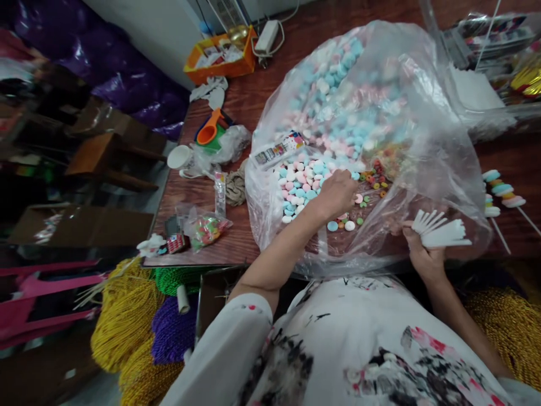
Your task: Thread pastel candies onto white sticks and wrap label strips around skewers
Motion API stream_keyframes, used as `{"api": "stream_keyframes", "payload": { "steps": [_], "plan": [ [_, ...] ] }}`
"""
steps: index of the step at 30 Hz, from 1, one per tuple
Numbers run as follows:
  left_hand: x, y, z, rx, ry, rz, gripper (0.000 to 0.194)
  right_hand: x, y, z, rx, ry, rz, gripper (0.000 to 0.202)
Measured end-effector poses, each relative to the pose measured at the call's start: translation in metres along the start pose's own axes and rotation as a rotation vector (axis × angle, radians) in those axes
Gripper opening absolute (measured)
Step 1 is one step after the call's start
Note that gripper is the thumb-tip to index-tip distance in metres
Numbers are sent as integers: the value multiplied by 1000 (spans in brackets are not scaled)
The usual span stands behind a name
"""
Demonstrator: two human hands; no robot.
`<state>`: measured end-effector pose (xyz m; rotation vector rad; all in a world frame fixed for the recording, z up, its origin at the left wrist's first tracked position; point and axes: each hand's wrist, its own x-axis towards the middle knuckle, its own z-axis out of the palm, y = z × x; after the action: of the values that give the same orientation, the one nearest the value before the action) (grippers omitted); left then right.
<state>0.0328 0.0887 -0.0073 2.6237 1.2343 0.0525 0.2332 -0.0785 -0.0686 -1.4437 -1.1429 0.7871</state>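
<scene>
My left hand (340, 194) reaches into the mouth of a large clear plastic bag (426, 124), at the right edge of a pile of pink, white and blue button-shaped candies (301, 183). Its fingers are bent downward, and their tips are hidden, so whatever they pinch does not show. Small ring-shaped candies (375, 176) in red, yellow and green lie just beyond it. At the bag's right front side, my right hand (426, 256) is closed around a fanned bundle of white sticks (443, 230). A printed packet (279, 151) rests on the bag's left side.
Candy skewers (502, 189) lie at the table's right. On the left are an orange scoop (209, 131), a white cup (180, 157) and a small candy bag (207, 231). An orange bin (222, 62) and power strip (267, 38) stand behind. Yellow cord bundles (122, 316) sit below.
</scene>
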Motion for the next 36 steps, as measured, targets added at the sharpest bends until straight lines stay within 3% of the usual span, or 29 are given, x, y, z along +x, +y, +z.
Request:
{"api": "stream_keyframes", "payload": {
  "steps": [3, 7, 11, 13, 15, 20, 23, 28, 36],
  "plan": [
    [-13, 6, 12, 101, -15, 42, 21, 4, 12, 9, 40, -40, -28, 25],
    [-15, 8, 24, 70, 44, 58, 20, 3, 24, 4, -34, -64, -71, 16],
    [-15, -9, 17, -358, 238, 81, 27, 1, 22, 2, -28, 10, -13, 21],
    [-17, -20, 8, -626, 274, 52, 29, 2, 20, 3, 15, 26, 54, 24],
    [-17, -26, 1, -706, 254, -6, 29, 3, 21, 3, 48, 21, 98, 27],
    [-7, -12, 0, -153, 9, 72, 18, 2, 33, 2, 39, 11, 88, 24],
    [-4, 3, 8, 48, -84, 87, 13, 0, 34, 1, 36, 14, 82, 23],
    [-16, 12, 18, 158, -32, 142, 17, -1, 16, -1, 206, -66, 148, 25],
    [-31, 13, 40, 205, 90, 282, 28, 3, 7, 3, 166, -82, 115, 18]
  ]
}}
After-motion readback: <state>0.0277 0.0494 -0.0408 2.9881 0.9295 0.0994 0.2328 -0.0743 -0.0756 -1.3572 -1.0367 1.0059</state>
